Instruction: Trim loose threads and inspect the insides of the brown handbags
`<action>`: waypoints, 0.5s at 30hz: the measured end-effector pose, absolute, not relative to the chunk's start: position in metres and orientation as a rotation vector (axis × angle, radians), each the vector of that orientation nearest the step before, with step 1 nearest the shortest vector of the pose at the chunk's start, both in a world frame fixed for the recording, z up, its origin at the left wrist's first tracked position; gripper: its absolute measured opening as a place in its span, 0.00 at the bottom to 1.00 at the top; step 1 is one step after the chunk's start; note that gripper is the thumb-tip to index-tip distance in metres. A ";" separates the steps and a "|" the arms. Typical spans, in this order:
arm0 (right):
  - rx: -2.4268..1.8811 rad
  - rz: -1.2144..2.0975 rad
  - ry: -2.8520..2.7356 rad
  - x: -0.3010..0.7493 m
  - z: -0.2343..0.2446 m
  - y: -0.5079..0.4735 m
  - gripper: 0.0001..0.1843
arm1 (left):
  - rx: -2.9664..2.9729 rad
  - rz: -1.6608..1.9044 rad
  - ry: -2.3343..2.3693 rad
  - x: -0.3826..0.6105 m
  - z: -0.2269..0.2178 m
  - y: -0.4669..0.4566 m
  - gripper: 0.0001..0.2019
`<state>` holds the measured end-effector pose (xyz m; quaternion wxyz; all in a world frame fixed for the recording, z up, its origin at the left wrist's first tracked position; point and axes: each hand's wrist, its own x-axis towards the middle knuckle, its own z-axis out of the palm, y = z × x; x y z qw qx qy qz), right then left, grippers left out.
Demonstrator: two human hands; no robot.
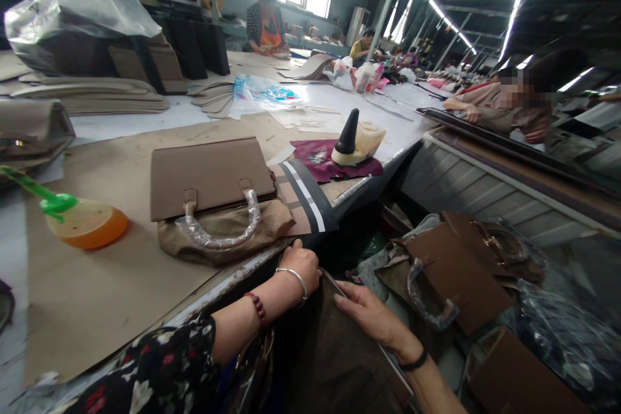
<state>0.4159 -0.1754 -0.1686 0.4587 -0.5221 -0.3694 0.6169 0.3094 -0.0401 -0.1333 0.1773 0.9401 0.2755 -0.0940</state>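
My left hand (pixel 305 266) is curled shut at the table's front edge, gripping the top of a dark brown bag piece (pixel 334 349) that hangs below the edge. My right hand (pixel 371 315) lies on the same piece, fingers stretched flat along its upper rim. Just beyond my left hand, a brown handbag (pixel 211 174) with a plastic-wrapped handle (pixel 220 233) lies flat on the table. A striped panel (pixel 303 197) sticks out from under it on the right.
An orange glue bottle with a green spout (pixel 80 220) lies at left. A black cone-tipped bottle (pixel 350 141) rests on a maroon cloth. Finished brown bags (pixel 460 272) are piled in a bin at right. Stacked panels and plastic bags fill the far table; other people work beyond.
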 end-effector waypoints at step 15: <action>-1.321 1.511 -0.905 0.418 -0.173 -0.176 0.25 | 2.674 -0.251 0.759 0.307 -0.136 -0.038 0.14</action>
